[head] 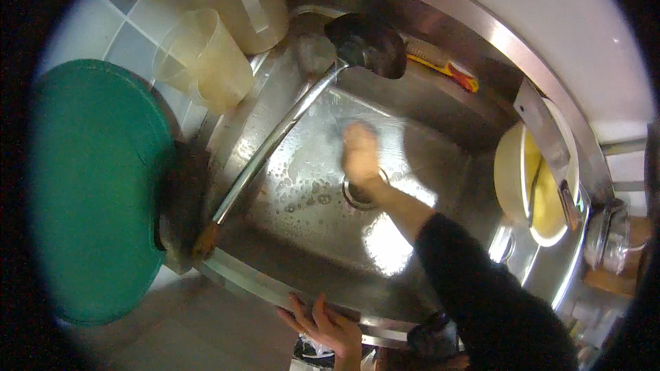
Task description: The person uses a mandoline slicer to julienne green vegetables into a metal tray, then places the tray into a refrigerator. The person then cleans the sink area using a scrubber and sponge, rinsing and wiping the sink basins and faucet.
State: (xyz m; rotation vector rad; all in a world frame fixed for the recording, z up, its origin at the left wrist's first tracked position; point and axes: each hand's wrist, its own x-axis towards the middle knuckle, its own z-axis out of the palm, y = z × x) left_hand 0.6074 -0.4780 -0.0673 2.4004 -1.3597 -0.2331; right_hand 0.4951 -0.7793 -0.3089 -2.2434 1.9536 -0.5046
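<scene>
Inside the wet stainless steel sink (309, 165), my right hand (361, 152) is blurred and sits over the round drain (356, 193); whether it holds anything cannot be told. A black sleeve covers that arm. My left hand (330, 324) is at the sink's near rim, fingers spread, with nothing seen in it. A long metal tube (278, 139) with a dark rounded head (368, 44) runs diagonally over the sink, left of my right hand. Water drops or suds dot the sink floor.
A green round lid or board (98, 190) fills the left. Translucent plastic containers (221, 67) stand upper left. A brush with a yellow and red handle (443, 67) lies at the back ledge. At right, a white bowl (508, 170) holds something yellow, with a metal blade (546, 134) across it.
</scene>
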